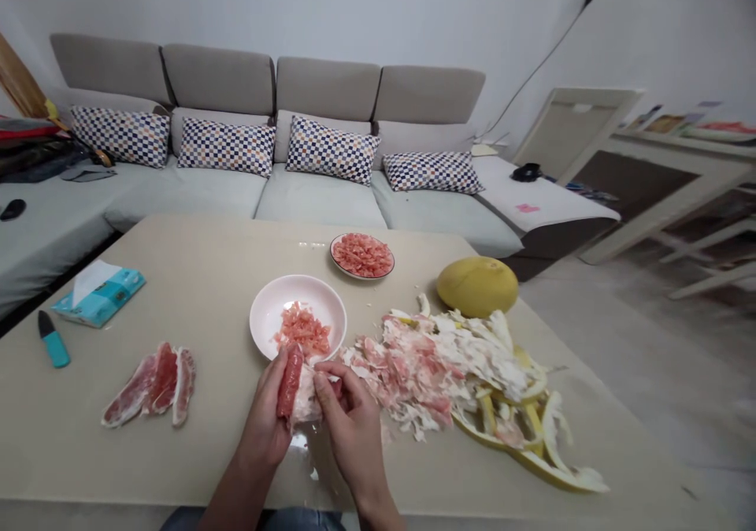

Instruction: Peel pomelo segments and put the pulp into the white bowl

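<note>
A red pomelo segment (289, 383) lies in my left hand (268, 409), whose fingers are closed round it. My right hand (350, 413) pinches the pale membrane (307, 397) on the segment's right side. Just beyond both hands stands a white bowl (263, 318) with pieces of pink pulp (302, 330) in it. To the left, several pomelo segments (158, 385) with their skin on lie together on the table. A heap of peeled membrane and pith (425, 358) spreads to the right of my hands.
At the back, a plate (362, 277) is piled with red pulp. A whole pomelo (477, 287) sits behind thick yellow rind (549, 468). A tissue pack (100, 295) and a turquoise-handled knife (54, 343) lie at left. Beyond the table (206, 468) stands a sofa (324, 200).
</note>
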`<state>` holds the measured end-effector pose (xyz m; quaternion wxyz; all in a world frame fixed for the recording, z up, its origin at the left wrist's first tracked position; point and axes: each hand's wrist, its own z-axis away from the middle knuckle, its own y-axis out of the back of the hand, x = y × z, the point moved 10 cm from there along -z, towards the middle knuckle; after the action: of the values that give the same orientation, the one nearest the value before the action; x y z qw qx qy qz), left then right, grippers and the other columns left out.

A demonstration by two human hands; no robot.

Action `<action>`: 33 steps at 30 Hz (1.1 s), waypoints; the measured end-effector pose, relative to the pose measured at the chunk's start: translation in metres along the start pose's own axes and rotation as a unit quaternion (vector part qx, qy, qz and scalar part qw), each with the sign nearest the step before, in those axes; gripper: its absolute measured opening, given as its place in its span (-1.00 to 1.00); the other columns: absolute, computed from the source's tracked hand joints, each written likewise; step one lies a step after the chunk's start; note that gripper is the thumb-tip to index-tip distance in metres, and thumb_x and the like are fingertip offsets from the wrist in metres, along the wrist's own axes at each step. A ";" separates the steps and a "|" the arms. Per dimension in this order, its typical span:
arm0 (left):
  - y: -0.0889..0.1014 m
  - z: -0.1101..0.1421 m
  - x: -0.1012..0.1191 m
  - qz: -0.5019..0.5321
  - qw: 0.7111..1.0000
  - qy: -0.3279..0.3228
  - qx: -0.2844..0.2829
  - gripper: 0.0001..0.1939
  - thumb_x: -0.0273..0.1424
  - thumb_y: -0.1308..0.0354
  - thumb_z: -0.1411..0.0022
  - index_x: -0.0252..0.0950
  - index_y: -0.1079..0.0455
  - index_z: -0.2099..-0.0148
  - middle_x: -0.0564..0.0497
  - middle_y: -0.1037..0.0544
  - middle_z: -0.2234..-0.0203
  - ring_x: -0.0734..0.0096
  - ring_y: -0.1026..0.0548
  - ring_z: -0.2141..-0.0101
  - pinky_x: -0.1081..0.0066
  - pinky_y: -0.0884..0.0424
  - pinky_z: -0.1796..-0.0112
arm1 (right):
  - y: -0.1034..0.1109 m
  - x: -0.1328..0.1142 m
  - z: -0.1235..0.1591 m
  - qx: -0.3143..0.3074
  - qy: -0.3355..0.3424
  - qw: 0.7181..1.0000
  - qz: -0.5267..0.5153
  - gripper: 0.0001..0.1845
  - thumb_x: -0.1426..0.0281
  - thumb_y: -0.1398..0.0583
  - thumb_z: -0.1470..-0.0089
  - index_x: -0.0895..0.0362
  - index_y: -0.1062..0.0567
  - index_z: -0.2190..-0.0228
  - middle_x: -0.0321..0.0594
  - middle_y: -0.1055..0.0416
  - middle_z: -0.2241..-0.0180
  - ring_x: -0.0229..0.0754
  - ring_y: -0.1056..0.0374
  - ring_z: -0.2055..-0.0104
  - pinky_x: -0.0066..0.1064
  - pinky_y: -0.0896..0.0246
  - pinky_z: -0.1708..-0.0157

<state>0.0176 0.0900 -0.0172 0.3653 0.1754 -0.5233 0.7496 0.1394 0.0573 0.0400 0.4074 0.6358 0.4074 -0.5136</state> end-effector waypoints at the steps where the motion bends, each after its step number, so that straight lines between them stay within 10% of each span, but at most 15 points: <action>1: 0.001 -0.001 0.002 0.003 1.000 -0.001 0.000 -0.62 -0.13 -0.27 -0.13 -0.29 -0.49 0.10 -0.11 -0.63 0.16 0.12 -0.56 0.07 0.32 -0.50 0.13 | 0.001 0.001 0.000 0.001 0.004 1.000 0.004 -0.77 0.28 -0.22 -0.14 0.11 -0.55 0.19 -0.16 -0.54 0.28 -0.14 -0.43 0.30 -0.37 -0.37 0.32; 5: 0.000 -0.003 0.010 0.031 0.999 -0.007 -0.001 -0.63 -0.15 -0.19 -0.20 -0.26 -0.48 0.04 -0.10 -0.64 0.14 0.17 -0.58 0.11 0.34 -0.52 0.17 | 0.011 -0.007 0.004 0.029 0.065 0.996 0.059 -0.64 0.34 -0.18 -0.20 0.06 -0.42 -0.04 -0.06 -0.43 -0.02 -0.06 -0.40 0.04 -0.21 -0.35 0.07; 12: -0.009 0.002 0.006 0.031 0.998 0.025 -0.042 -0.55 -0.12 -0.17 -0.21 -0.32 -0.46 -0.02 -0.09 -0.65 0.21 0.23 -0.59 0.19 0.38 -0.49 0.20 | -0.003 -0.055 0.025 -0.014 0.278 0.941 0.193 -0.63 0.47 -0.26 -0.10 -0.04 -0.47 0.04 -0.12 -0.45 0.05 0.00 -0.35 -0.02 -0.10 -0.31 0.01; 23: -0.038 0.014 0.004 0.036 0.979 0.077 -0.183 -0.53 -0.16 -0.07 -0.30 -0.32 -0.41 -0.13 -0.20 -0.54 0.00 0.09 -0.49 0.01 0.18 -0.43 0.03 | 0.019 -0.038 0.013 0.011 0.223 0.961 0.166 -0.74 0.45 -0.26 -0.12 0.03 -0.52 0.12 -0.14 -0.52 0.14 -0.07 -0.43 0.07 -0.22 -0.37 0.06; 33: -0.034 0.015 0.016 -0.094 0.977 -0.033 -0.186 -0.37 -0.44 -0.44 0.07 -0.17 -0.34 -0.07 -0.15 -0.52 0.03 0.12 -0.50 0.04 0.24 -0.40 0.04 | 0.041 -0.031 0.005 0.064 0.114 0.989 0.071 -0.90 0.36 -0.27 -0.11 0.07 -0.59 0.42 -0.19 -0.56 0.36 -0.11 -0.45 0.26 -0.30 -0.34 0.20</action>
<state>0.0301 0.0886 0.0215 0.4432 0.1778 -0.6463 0.5952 0.1721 0.0358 0.0740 0.3524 0.7423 0.3712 -0.4323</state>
